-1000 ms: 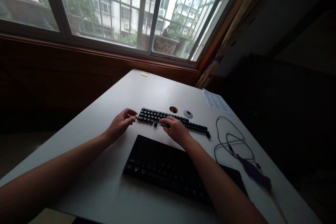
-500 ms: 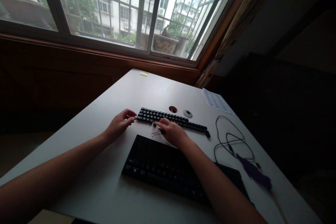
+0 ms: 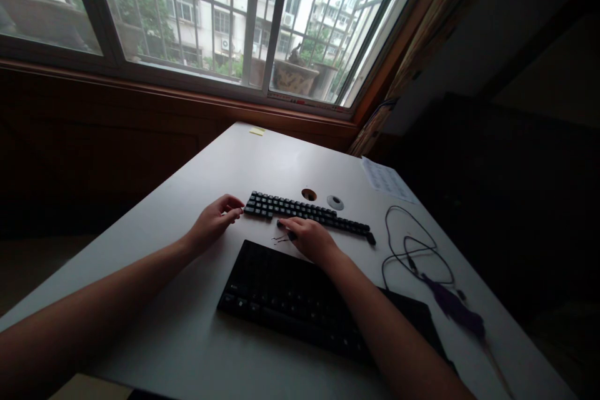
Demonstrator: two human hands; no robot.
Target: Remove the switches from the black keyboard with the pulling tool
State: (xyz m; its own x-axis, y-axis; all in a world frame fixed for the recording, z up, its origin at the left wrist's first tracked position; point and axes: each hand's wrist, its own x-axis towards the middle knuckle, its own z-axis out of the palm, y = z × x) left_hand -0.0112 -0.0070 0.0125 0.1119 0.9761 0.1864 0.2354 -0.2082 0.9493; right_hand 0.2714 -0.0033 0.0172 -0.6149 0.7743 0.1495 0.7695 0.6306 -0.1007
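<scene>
Rows of dark keycaps (image 3: 290,205) lie lined up on the white table. My left hand (image 3: 219,215) rests at their left end, fingers curved and apart, fingertips at the row's edge. My right hand (image 3: 307,237) is closed round the black handle of what looks like a wire keycap puller (image 3: 281,239); its thin wires stick out to the left. The index fingertip of that hand touches a single keycap (image 3: 279,223) just below the front row. Nearer me lies a black keyboard (image 3: 276,275), partly covered by my right forearm; its nearest row carries marked keys.
Behind the keycaps are a round cable hole (image 3: 309,195) and a grey ring-shaped cover (image 3: 335,202). A printed sheet (image 3: 387,179), a looped black cable (image 3: 412,244) and a purple brush-like thing (image 3: 454,309) lie on the right. A yellow slip (image 3: 257,131) sits near the far edge.
My right hand has shifted slightly right, and the single keycap at its fingertip has moved right too, away from the front row's end. My left hand stays where it was.
</scene>
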